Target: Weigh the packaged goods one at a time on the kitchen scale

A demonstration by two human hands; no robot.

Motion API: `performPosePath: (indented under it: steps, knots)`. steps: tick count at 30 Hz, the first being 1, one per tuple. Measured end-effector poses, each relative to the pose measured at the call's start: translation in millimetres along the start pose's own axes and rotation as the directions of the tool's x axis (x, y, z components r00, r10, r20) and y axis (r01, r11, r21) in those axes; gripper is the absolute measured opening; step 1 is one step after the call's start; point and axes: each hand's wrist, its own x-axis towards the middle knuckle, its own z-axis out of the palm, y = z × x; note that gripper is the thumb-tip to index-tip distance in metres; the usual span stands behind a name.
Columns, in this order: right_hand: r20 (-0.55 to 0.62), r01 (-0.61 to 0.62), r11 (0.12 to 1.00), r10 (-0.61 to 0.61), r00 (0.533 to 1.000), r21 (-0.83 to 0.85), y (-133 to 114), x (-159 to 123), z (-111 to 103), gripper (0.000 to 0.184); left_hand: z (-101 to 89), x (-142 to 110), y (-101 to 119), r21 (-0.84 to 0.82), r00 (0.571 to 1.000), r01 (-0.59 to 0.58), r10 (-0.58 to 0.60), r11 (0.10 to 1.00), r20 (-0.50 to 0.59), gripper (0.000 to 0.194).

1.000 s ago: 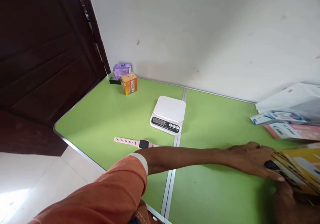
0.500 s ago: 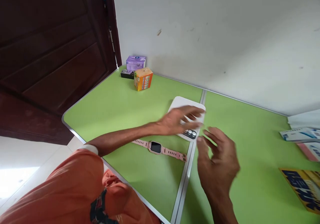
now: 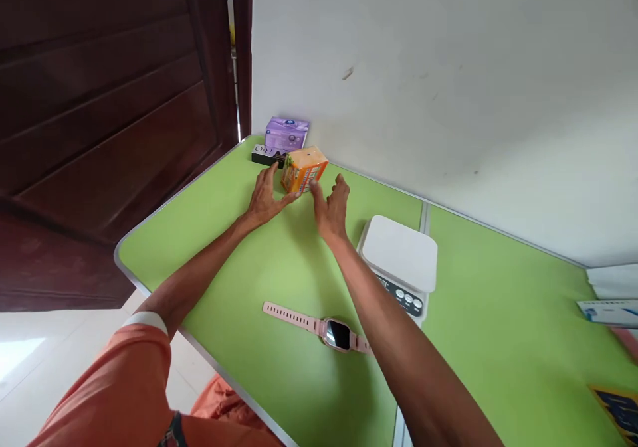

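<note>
An orange carton (image 3: 305, 168) stands near the back left of the green table, with my two hands around its near side. My left hand (image 3: 266, 196) is at its left and front, fingers spread, thumb by the lower front edge. At its right is my right hand (image 3: 333, 206), thumb near the printed front and fingers apart; whether the thumb touches is hard to tell. A purple box (image 3: 287, 134) and a flat black box (image 3: 264, 155) sit just behind the carton. Right of my right forearm lies a white kitchen scale (image 3: 400, 251). A pink smartwatch (image 3: 337, 335) lies nearer me.
A wall (image 3: 448, 101) borders the table's back and a dark door (image 3: 109, 101) stands at the left. At the right edge are a white and blue box (image 3: 609, 311) and a yellow and dark blue package (image 3: 618, 407). A metal strip (image 3: 425, 218) crosses the table (image 3: 488, 341).
Both hands have moved from over and beside the scale to the orange carton at the back left. The scale is now uncovered. The view has shifted a little.
</note>
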Motion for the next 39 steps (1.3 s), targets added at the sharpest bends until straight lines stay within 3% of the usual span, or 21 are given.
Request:
performPosePath:
  steps: [2,5,8,12,17,22,27,32,35,39]
  knots:
    - [0.054,-0.067,0.996,0.064,0.996,0.053,-1.0,27.4,6.6,0.099,15.8,5.6,-7.8,0.006,1.0,-0.02,0.02,1.0,0.024,0.111]
    - [0.196,-0.096,0.991,0.076,0.978,0.096,-2.2,44.6,11.5,0.094,33.7,15.6,-17.8,-0.003,0.998,-0.004,0.004,1.0,0.056,0.109]
    - [0.198,-0.127,0.987,0.106,0.975,0.101,-4.2,36.0,14.8,0.096,36.1,22.0,-24.7,-0.033,0.998,0.038,-0.036,0.999,0.058,0.094]
    - [0.171,-0.203,0.972,0.181,0.969,0.119,-22.0,6.5,8.5,0.091,22.3,16.2,-22.1,-0.078,0.997,0.028,-0.022,0.997,0.076,0.086]
    - [0.095,-0.124,0.973,0.107,0.99,0.197,-66.6,-33.5,-37.5,0.077,15.2,1.7,9.8,-0.112,0.983,-0.115,0.13,0.987,0.13,0.086]
    - [-0.026,0.001,0.974,0.005,1.0,0.228,-88.0,-65.2,-111.6,0.071,38.1,-7.7,67.4,-0.128,0.923,-0.317,0.336,0.94,0.185,0.077]
    - [-0.166,-0.019,0.99,0.042,0.985,0.138,-66.4,-91.8,-168.2,0.063,85.7,-19.5,103.5,-0.208,0.838,-0.366,0.419,0.907,0.35,0.078]
    - [-0.27,-0.063,0.995,0.083,0.959,0.08,-34.7,-110.5,-191.6,0.062,126.7,-36.5,107.4,-0.207,0.79,-0.348,0.405,0.914,0.461,0.073]
    - [-0.312,-0.062,0.998,0.067,0.948,0.025,-21.5,-114.9,-195.9,0.06,136.6,-42.9,106.0,-0.199,0.784,-0.327,0.383,0.924,0.489,0.075]
    - [-0.314,-0.019,1.0,0.014,0.949,-0.012,-11.6,-115.5,-196.2,0.058,136.1,-42.6,103.8,-0.184,0.787,-0.321,0.37,0.929,0.494,0.082]
